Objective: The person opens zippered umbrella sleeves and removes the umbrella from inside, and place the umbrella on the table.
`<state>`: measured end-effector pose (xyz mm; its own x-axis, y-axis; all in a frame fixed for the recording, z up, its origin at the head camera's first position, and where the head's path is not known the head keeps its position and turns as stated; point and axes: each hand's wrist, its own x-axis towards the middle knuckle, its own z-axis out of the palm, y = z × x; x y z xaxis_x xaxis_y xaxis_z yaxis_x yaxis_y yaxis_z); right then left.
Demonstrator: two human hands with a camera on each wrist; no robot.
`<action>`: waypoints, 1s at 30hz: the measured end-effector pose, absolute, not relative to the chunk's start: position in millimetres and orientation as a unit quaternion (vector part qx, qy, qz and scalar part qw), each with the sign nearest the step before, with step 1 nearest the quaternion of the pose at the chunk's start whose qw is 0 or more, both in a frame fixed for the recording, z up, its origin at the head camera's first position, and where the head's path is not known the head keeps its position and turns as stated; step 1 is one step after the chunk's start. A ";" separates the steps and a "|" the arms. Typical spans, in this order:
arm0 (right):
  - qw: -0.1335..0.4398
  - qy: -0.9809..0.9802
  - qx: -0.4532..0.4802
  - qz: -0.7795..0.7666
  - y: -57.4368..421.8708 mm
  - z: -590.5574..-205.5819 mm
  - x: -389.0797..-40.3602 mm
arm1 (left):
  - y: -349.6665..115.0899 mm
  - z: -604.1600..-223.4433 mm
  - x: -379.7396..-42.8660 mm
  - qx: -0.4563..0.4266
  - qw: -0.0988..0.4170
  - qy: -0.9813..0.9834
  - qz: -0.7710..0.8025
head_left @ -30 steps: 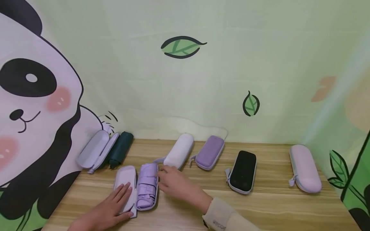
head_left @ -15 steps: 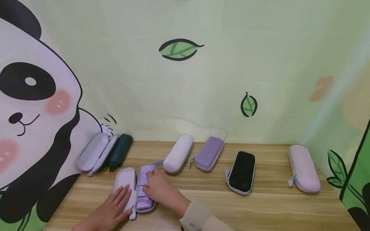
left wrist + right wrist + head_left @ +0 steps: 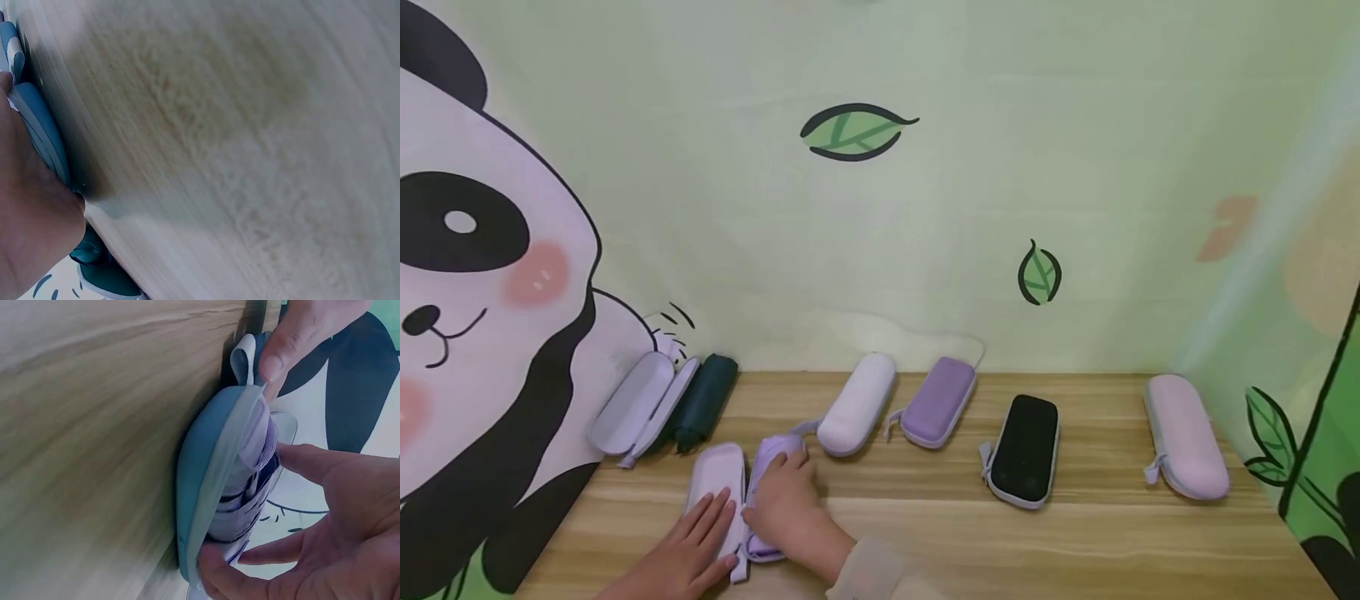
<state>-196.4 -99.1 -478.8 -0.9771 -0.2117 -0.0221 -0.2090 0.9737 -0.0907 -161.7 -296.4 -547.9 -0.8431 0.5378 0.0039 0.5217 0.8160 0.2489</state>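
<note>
A zip case lies unfolded at the front left, its pale lid half (image 3: 717, 471) beside the half that holds a folded lavender umbrella (image 3: 772, 452). Flat across the lid rests my left hand (image 3: 683, 546), fingers straight, thumb near the zip tab. From above, my right hand (image 3: 796, 510) grips the umbrella, hiding much of it. The right wrist view shows thumb and fingers spread around the wrapped umbrella (image 3: 234, 509), with fingertips right at the rim of the case shell (image 3: 203, 465). In the left wrist view the left hand (image 3: 37, 219) covers part of the case.
Behind on the left stand another unzipped case (image 3: 638, 404) and a dark green folded umbrella (image 3: 706, 402). Toward the right lie a white case (image 3: 857, 406), a purple case (image 3: 938, 402), a black case (image 3: 1024, 450) and a pink case (image 3: 1189, 437) on the wooden table (image 3: 955, 542).
My right hand has moved left from the case's right rim onto the umbrella and now grips it. The left hand stays on the lid. The view has shifted slightly.
</note>
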 end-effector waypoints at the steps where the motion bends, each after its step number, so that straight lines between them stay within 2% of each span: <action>1: 0.019 0.994 -0.097 -0.043 -101.4 -479.3 -194.8 | -297.4 -551.8 -161.0 0.292 0.003 0.951 0.103; 5: 0.022 0.997 -0.067 -0.019 -112.0 -481.4 -189.2 | -301.4 -567.8 -159.2 0.330 -0.122 0.936 0.036; 9: 0.020 0.998 -0.062 0.025 -123.5 -483.4 -187.3 | -305.6 -580.3 -156.1 0.331 -0.180 0.926 0.013; 13: -0.004 0.997 -0.059 0.044 -130.8 -485.7 -187.5 | -308.6 -584.4 -155.4 0.321 -0.204 0.925 0.008; 18: -0.024 1.000 0.006 -0.004 -131.6 -491.3 -189.1 | -304.2 -585.9 -161.3 0.340 -0.215 0.916 0.000; 24: -0.013 0.999 0.036 -0.027 -132.4 -492.4 -196.1 | -299.8 -585.9 -166.5 0.346 -0.208 0.915 0.016; 30: -0.009 0.999 0.027 -0.040 -129.8 -492.3 -201.5 | -302.4 -582.9 -166.7 0.358 -0.212 0.909 0.002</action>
